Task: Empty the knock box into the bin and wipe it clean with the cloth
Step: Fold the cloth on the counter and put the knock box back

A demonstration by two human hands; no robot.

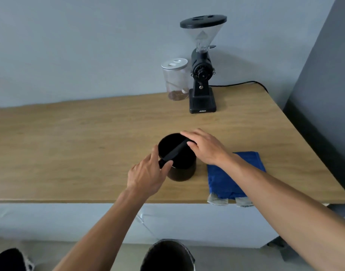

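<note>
The person stands at the wooden counter (89,137) with both hands at the knock box (180,163), a black cylinder sitting upright toward the counter's front edge, right of centre. This looks like the opening step: getting hold of the box, or freeing its bar, before anything is tipped out. The left hand (148,174) has its thumb and forefinger pinched on the near end of the knock bar (172,154), which runs across the open mouth. The right hand (205,148) lies flat over the far-right rim, fingers loosely spread and curling onto the other end of the bar; whether they are gripping or merely resting I cannot tell. Nothing has been lifted; the box's base is on the wood. The inside is too dark to show what it holds. The blue cloth (234,177) lies just beside the box to its right, hanging a little over the front edge, partly under the right forearm. The bin (167,255) stands on the floor directly below. The next move, I'd judge, calls for a firm hold on the box's wall, then carrying it out past the front edge and turning it over above the bin.
</note>
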